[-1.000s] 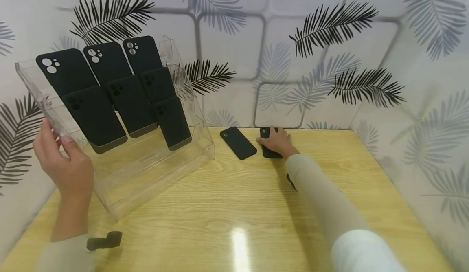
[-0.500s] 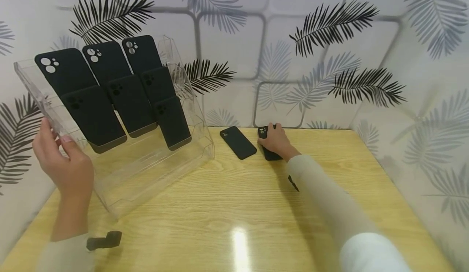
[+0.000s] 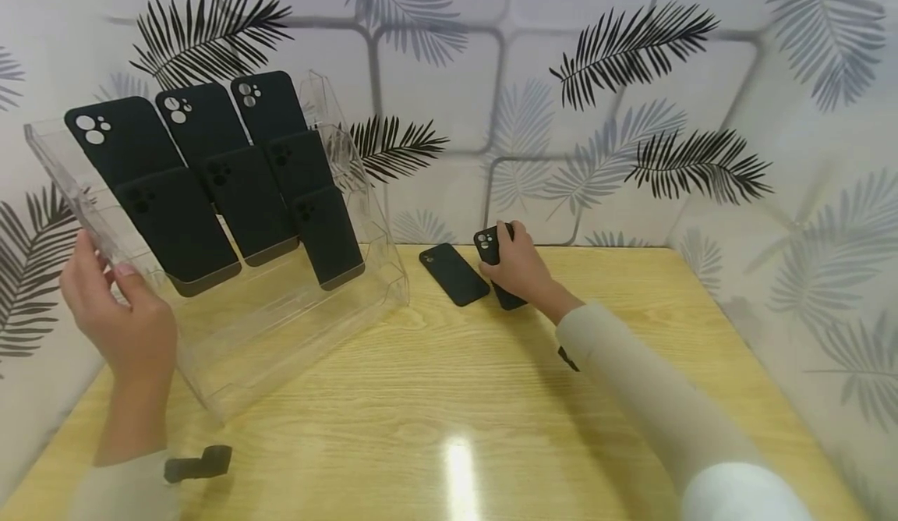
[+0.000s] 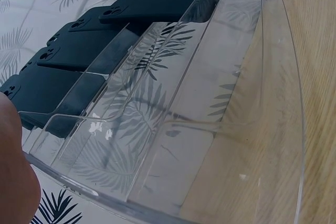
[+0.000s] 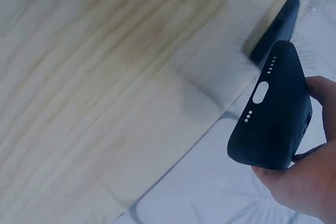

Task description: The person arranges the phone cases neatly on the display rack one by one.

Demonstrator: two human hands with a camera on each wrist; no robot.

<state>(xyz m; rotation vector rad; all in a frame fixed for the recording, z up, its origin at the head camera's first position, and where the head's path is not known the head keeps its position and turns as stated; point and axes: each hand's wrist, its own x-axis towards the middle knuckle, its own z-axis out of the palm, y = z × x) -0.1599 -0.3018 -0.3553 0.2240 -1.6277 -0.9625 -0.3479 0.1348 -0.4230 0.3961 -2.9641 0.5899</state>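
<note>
On the left of the head view, a clear plastic stepped display stand (image 3: 72,187) holds several black phone cases (image 3: 178,228) leaning in its upper tiers. My left hand (image 3: 126,322) grips the stand's left side edge. In the left wrist view only part of that hand shows, beside the clear side wall. My right hand (image 3: 522,267) pinches another black phone case (image 5: 278,124) by its long edges. It is raised off the table and tilted, camera cutouts toward the wall, with its row of port holes facing the right wrist camera. A second loose phone case (image 3: 454,274) lies flat just left of it.
The light wood table (image 3: 365,412) runs back to a wall (image 3: 435,84) with a leaf pattern. Lower tiers of the stand (image 4: 157,140) hold no cases. A black strap (image 3: 198,464) shows at my left sleeve.
My right hand has lifted the phone case off the table, tipping it up and moving it slightly left. My left hand and the stand have stayed in place.
</note>
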